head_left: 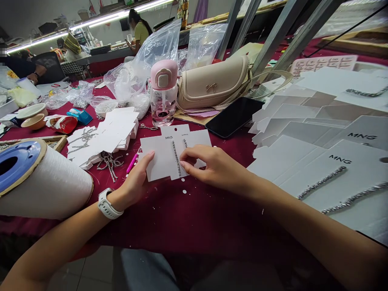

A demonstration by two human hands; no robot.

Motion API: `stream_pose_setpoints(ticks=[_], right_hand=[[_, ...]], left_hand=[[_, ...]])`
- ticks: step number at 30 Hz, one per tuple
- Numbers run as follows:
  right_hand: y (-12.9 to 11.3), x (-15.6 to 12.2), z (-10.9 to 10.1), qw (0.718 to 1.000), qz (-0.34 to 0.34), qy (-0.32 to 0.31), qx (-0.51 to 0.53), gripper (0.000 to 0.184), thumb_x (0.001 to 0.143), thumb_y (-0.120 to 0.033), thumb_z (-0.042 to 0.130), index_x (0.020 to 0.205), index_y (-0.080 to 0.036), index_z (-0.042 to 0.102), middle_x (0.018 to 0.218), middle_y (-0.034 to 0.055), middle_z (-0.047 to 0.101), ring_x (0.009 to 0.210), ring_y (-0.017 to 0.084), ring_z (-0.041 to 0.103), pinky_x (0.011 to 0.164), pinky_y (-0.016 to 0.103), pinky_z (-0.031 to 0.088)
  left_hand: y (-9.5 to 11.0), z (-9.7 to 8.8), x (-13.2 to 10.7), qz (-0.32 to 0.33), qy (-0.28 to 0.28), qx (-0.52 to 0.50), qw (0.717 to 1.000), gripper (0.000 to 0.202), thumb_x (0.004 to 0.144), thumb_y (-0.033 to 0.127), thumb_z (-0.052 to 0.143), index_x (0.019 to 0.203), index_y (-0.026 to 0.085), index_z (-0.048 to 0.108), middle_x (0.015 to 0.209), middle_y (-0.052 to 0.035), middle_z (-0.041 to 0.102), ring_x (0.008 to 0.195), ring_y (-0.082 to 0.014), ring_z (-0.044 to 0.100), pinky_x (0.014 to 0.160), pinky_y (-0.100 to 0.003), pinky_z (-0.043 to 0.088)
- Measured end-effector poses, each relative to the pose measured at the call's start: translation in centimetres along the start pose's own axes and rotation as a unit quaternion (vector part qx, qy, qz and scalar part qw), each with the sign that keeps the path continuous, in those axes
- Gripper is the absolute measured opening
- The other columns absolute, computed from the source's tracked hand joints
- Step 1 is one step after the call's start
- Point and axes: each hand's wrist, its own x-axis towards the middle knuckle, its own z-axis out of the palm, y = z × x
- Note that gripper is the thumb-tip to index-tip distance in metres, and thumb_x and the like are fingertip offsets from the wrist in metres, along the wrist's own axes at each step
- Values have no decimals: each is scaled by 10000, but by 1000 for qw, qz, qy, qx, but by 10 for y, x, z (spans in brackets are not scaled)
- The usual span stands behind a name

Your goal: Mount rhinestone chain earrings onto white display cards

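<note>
A white display card (160, 159) with MNG printed on it is held over the table, its side flaps spread out. My left hand (136, 178) grips its left flap, thumb on top. A silver chain strip (176, 159) runs down the card's middle. Beside it a second chain strip (185, 143) shows only at its top; my right hand covers the rest. My right hand (203, 163) is closed in a pinch over the card, thumb and forefinger together by the chains; what lies between the fingertips is hidden. A magenta-handled tool (132, 163) lies just left of the card.
Stacked cards with chains (303, 161) spread along the right. A thread spool (51, 182) stands at left, near a pile of blank cards (113, 129) and loose chains (109, 162). Behind are a pink-lidded bottle (164, 93), beige handbag (214, 85) and black phone (235, 116).
</note>
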Motion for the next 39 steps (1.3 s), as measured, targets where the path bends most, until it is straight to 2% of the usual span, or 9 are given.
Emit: stream_pose_setpoints(ticks=[9, 13, 18, 21, 23, 29, 33, 35, 39], right_hand=[[0, 0, 1, 999, 17, -7, -30, 104, 780, -220, 483, 712, -175, 547, 651, 7, 568, 605, 118, 492, 581, 236, 373], [5, -1, -5, 993, -47, 29, -100, 107, 790, -218, 494, 741, -177, 579, 650, 4, 585, 629, 127, 496, 632, 253, 374], [10, -4, -13, 945, -160, 94, -269, 145, 810, -197, 480, 773, -182, 619, 731, 19, 617, 711, 158, 505, 672, 281, 358], [5, -8, -15, 903, -190, 134, -362, 185, 798, -122, 462, 785, -172, 639, 802, 42, 626, 747, 178, 503, 701, 298, 356], [1, -10, -14, 890, -192, 152, -385, 206, 779, -76, 457, 795, -156, 645, 792, 49, 629, 755, 185, 501, 711, 301, 358], [-4, -11, -7, 912, -171, 163, -336, 210, 754, -43, 469, 847, -126, 638, 772, 55, 629, 748, 172, 494, 704, 278, 390], [-10, -11, -1, 897, -167, 226, -341, 168, 739, -62, 511, 788, -150, 645, 931, 77, 630, 859, 204, 490, 755, 308, 391], [-13, -11, 0, 899, -167, 241, -326, 178, 744, -63, 512, 807, -165, 643, 894, 60, 640, 843, 196, 498, 744, 310, 398], [-16, -10, -1, 925, -154, 253, -238, 180, 766, -70, 504, 855, -155, 637, 800, 40, 660, 764, 168, 529, 712, 296, 428]], left_hand=[[-3, -1, 3, 7, -3, -18, 1000, 259, 826, 337, 447, 951, 170, 600, 874, -35, 646, 744, -148, 597, 637, -224, 512], [-3, -3, 4, 12, 7, -15, 1000, 284, 808, 363, 464, 989, 178, 581, 889, -39, 641, 763, -165, 595, 636, -236, 508], [-4, -5, 5, 6, 42, -16, 999, 320, 772, 376, 504, 1020, 181, 559, 914, -44, 631, 764, -170, 592, 623, -236, 509], [-6, -8, 7, 7, 48, -16, 999, 330, 757, 388, 517, 1013, 183, 561, 936, -37, 624, 775, -163, 590, 629, -228, 511], [-7, -10, 9, 11, 46, -16, 999, 353, 749, 404, 523, 1020, 180, 555, 943, -42, 620, 787, -165, 589, 650, -232, 510], [-7, -9, 11, 21, 57, -34, 998, 339, 772, 375, 486, 1040, 174, 536, 923, -50, 626, 776, -177, 594, 643, -261, 513], [-4, -3, 10, 19, 24, -74, 997, 312, 788, 336, 446, 1042, 183, 543, 942, -41, 636, 800, -185, 599, 657, -272, 516], [-4, -2, 9, 14, 22, -85, 996, 314, 792, 325, 434, 1050, 182, 542, 950, -41, 638, 818, -190, 598, 673, -278, 516], [-4, -2, 7, 7, 25, -76, 997, 298, 787, 328, 447, 1027, 190, 556, 929, -37, 642, 814, -194, 597, 659, -280, 519]])
